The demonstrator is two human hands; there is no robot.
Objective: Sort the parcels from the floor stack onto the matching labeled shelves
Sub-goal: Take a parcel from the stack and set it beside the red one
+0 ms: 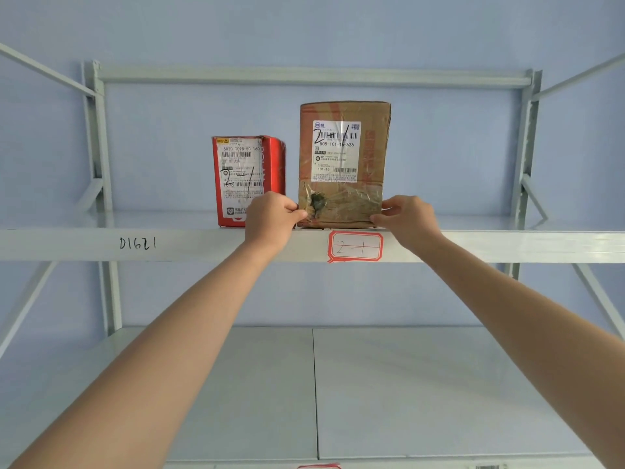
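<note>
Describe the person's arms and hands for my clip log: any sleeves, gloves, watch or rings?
Both forearms are bare as far as the frame shows, with no sleeve in view. The left hand and right hand wear no gloves. No watch, bracelet or ring shows on either wrist or on the visible fingers. No markings are visible.

Both arms extended forward and upward, forearms bare. Left hand point(270, 218) raised, fingers curled, thumb and fingertips pinching inward toward the right. Right hand point(409, 218) level with it (mirrored pose), fingers curled, tips pinching inward toward the left. Hands well apart.
</note>
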